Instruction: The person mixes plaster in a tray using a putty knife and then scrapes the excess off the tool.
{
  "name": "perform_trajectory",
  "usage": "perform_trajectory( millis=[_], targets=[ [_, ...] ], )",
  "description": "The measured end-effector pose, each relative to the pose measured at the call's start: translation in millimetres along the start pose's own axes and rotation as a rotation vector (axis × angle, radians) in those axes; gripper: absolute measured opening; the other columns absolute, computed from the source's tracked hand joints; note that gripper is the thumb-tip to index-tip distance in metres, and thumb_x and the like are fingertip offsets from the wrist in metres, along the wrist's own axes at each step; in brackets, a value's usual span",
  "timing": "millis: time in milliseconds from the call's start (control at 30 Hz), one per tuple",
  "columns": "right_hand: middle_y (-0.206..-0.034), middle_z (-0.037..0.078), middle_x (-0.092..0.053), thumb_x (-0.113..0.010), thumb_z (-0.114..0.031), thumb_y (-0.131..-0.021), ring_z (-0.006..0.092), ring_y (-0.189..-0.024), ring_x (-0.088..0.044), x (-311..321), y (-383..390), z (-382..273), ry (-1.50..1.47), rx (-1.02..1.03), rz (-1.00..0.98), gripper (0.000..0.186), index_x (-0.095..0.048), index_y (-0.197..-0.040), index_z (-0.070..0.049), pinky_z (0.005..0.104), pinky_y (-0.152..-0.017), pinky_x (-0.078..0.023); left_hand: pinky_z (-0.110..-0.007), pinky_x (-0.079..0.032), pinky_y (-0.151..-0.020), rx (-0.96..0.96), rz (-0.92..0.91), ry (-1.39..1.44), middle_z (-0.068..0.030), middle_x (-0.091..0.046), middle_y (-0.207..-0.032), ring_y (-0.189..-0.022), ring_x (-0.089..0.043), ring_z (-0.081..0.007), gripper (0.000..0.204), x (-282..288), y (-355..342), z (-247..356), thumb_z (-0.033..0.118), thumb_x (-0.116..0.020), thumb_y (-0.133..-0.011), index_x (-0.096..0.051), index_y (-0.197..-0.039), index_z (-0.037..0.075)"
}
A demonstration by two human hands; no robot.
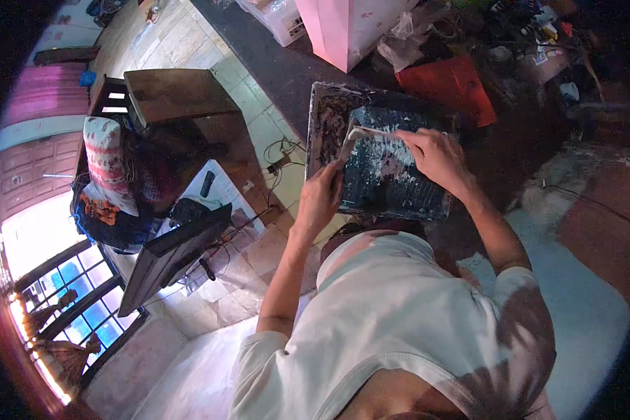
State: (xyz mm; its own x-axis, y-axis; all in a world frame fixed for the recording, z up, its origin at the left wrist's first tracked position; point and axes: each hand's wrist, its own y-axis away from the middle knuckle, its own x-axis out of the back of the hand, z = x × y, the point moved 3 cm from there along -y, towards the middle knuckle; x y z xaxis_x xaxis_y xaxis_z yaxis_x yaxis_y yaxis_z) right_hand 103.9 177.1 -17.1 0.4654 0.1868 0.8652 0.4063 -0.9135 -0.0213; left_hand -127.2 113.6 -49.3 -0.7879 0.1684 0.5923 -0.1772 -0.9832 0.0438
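Both my hands are over a dark rectangular tray [392, 189], its ribbed inside streaked with dried white paint. My left hand [318, 196] is closed at the tray's left side, round the lower end of a pale, narrow piece [350, 145] that slants up and to the right. My right hand [435, 157], over the tray's right half, pinches a thin light stick [379, 131]. The stick's left end meets the top of the pale piece. Whether the two are one tool, I cannot tell. My fingers hide the gripped ends.
Beyond the tray lies a red flat piece [455, 87], beside a pink and white box [346, 31] and a crumpled plastic bag [402, 43]. Assorted clutter fills the far right. At left stand a monitor [175, 255], a wooden board [178, 94] and a patterned cushion [105, 157]. Cables [280, 161] trail over floor tiles.
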Motion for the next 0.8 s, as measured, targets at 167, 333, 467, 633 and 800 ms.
perform_trajectory(
  millis=[167, 333, 467, 633, 800],
  targets=[
    [-0.079, 0.015, -0.052, -0.052, -0.003, -0.082, 0.0335, -0.075, -0.056, -36, 1, -25, -0.005, -0.023, 0.101, 0.043, -0.053, -0.124, -0.012, 0.0432, -0.064, -0.046, -0.045, -0.043, -0.061, 0.119, 0.172, 0.121, -0.0243, -0.057, -0.076, -0.071, -0.056, -0.0430, 0.017, -14, -12, 15, 0.004, -0.047, -0.086, -0.051, -0.102, 0.000],
    [-0.097, 0.019, -0.048, -0.051, 0.004, -0.075, 0.0362, -0.086, -0.053, -76, 10, -42, -0.075, -0.083, 0.067, 0.058, -0.044, -0.131, -0.009, 0.0440, -0.072, -0.048, -0.034, -0.046, -0.059, 0.267, 0.150, 0.566, -0.0051, -0.061, -0.078, -0.062, -0.056, -0.0209, 0.030, -29, -24, 3, 0.022, -0.049, -0.093, -0.051, -0.110, -0.003],
    [-0.100, 0.017, -0.048, -0.053, 0.003, -0.076, 0.0357, -0.091, -0.052, -73, 6, -39, 0.058, -0.041, -0.001, 0.062, -0.040, -0.135, -0.013, 0.0423, -0.071, -0.048, -0.025, -0.037, -0.040, 0.386, 0.108, 0.873, -0.0001, -0.047, -0.059, -0.047, -0.044, -0.0065, 0.018, -24, -23, 11, 0.015, -0.045, -0.094, -0.051, -0.095, -0.001],
    [-0.101, 0.016, -0.048, -0.055, 0.003, -0.073, 0.0343, -0.090, -0.053, -38, 5, -29, 0.140, 0.083, -0.050, 0.063, -0.042, -0.133, -0.013, 0.0407, -0.072, -0.050, -0.023, -0.034, -0.035, 0.334, 0.179, 0.683, 0.0011, -0.047, -0.059, -0.043, -0.042, -0.0066, 0.020, -15, -24, 12, 0.018, -0.045, -0.095, -0.053, -0.100, 0.000],
    [-0.097, 0.014, -0.048, -0.055, 0.001, -0.075, 0.0318, -0.088, -0.055, -21, 10, -26, 0.211, 0.123, -0.085, 0.059, -0.045, -0.131, -0.015, 0.0400, -0.069, -0.050, -0.023, -0.034, -0.039, 0.286, 0.112, 0.593, 0.0014, -0.051, -0.063, -0.047, -0.045, -0.0056, 0.024, -19, -18, -5, 0.019, -0.048, -0.093, -0.055, -0.106, -0.001]
  ],
)
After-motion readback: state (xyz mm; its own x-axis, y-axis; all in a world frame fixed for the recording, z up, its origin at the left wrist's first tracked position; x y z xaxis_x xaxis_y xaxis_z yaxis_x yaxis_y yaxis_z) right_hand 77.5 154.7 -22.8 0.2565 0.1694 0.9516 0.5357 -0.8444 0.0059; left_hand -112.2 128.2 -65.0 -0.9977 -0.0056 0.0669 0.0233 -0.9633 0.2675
